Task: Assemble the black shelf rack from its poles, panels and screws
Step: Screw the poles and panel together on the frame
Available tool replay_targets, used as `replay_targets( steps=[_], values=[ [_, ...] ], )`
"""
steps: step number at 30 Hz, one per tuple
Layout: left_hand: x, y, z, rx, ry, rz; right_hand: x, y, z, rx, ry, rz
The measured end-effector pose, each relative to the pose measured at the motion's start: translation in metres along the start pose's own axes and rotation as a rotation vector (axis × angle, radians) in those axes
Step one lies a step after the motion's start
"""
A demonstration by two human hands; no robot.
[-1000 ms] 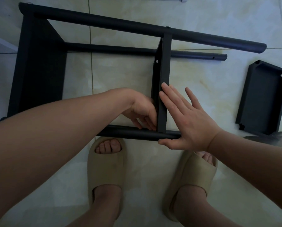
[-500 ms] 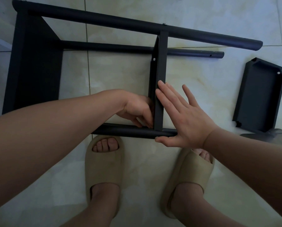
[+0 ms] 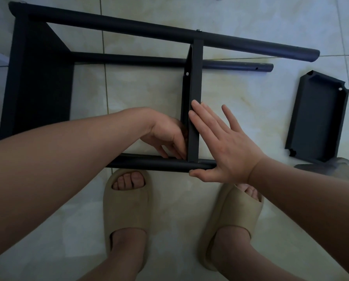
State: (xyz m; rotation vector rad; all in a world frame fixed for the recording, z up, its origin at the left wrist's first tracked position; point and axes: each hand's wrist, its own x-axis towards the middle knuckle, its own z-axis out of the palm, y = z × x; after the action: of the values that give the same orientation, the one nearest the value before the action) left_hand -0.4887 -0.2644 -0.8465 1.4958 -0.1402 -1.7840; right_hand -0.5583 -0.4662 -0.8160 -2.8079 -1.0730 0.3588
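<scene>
A person's right hand (image 3: pixel 228 151) lies flat and open, straight fingers pressed against the right face of the rack's upright middle panel (image 3: pixel 194 94), thumb resting along the near pole (image 3: pixel 149 164). On the panel's other side, at 9 o'clock from that hand, the left hand (image 3: pixel 165 134) curls its fingers down into the corner where panel meets pole; whether they hold anything cannot be told. The half-built black shelf rack lies on its side on the pale tiled floor (image 3: pixel 250 250). Its long far pole (image 3: pixel 149 27) runs across at 12 o'clock, a second pole (image 3: pixel 129 59) lies just below it, and an end panel (image 3: pixel 37 78) closes the frame at 9 o'clock. A loose panel (image 3: pixel 317 118) lies apart at 3 o'clock. Beige slippers (image 3: pixel 127 203) stand at 6 o'clock.
</scene>
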Motion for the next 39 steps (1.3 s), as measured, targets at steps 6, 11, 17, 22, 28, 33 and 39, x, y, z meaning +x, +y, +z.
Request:
replay_targets(
  steps=[6, 11, 17, 22, 28, 33, 39],
  values=[
    [-0.002, 0.002, 0.004, 0.021, 0.068, 0.059, 0.0, 0.0, 0.0, -0.003, 0.0, 0.0],
    [-0.003, -0.004, 0.009, -0.022, 0.079, 0.118, 0.0, 0.0, 0.001, -0.01, -0.012, 0.002],
    [-0.004, -0.005, 0.009, -0.036, 0.069, 0.139, 0.0, 0.001, 0.002, -0.01, -0.004, -0.002],
    [-0.002, -0.003, 0.001, 0.059, 0.039, -0.015, 0.0, 0.001, 0.001, -0.006, -0.002, -0.001],
    [0.001, 0.005, -0.001, 0.09, 0.03, -0.09, 0.001, 0.001, 0.0, -0.002, -0.017, 0.002],
    [0.002, 0.009, 0.0, 0.082, 0.044, -0.127, 0.001, 0.0, 0.0, 0.001, -0.009, -0.001],
    [0.003, 0.008, 0.0, 0.039, 0.034, -0.125, 0.0, 0.002, 0.002, 0.01, 0.009, -0.006]
  ],
)
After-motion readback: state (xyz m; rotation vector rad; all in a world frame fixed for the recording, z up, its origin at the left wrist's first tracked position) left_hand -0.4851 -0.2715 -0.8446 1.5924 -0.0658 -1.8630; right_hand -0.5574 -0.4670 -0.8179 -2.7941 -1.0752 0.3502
